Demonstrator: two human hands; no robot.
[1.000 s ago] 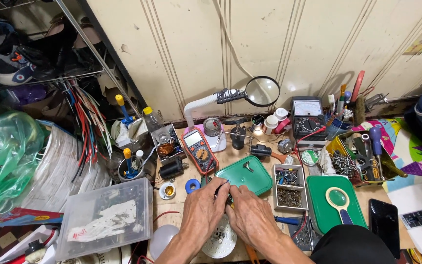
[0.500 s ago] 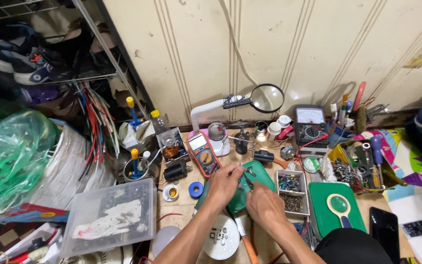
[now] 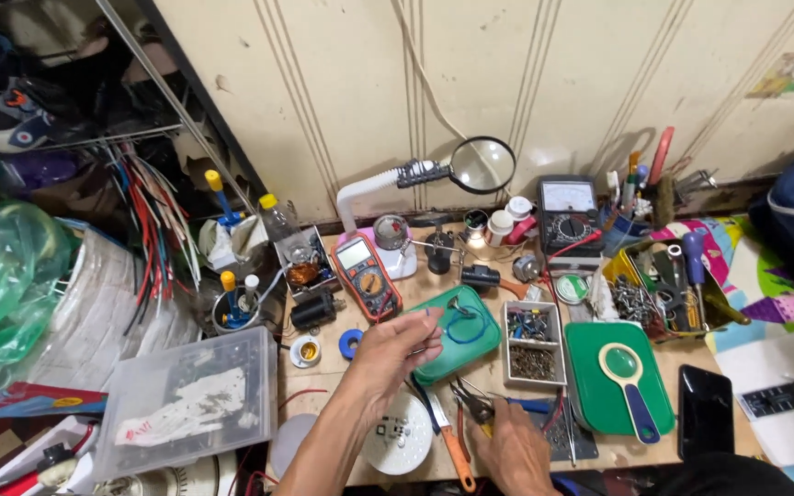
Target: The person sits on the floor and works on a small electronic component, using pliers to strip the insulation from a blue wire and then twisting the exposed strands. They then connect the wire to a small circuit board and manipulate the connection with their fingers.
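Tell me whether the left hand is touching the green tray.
Touching. The head view shows the left hand with its fingers lying over the left edge of the green tray, no gap showing between them.

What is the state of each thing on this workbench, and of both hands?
Left hand: raised, fingers on the edge of the green oval tray.
Right hand: resting low on the bench beside the orange-handled pliers.
Round magnifier on white gooseneck arm: standing upright.
Orange digital multimeter: lying flat, face up.
Black phone: screen dark.
Clear plastic lidded box: closed.
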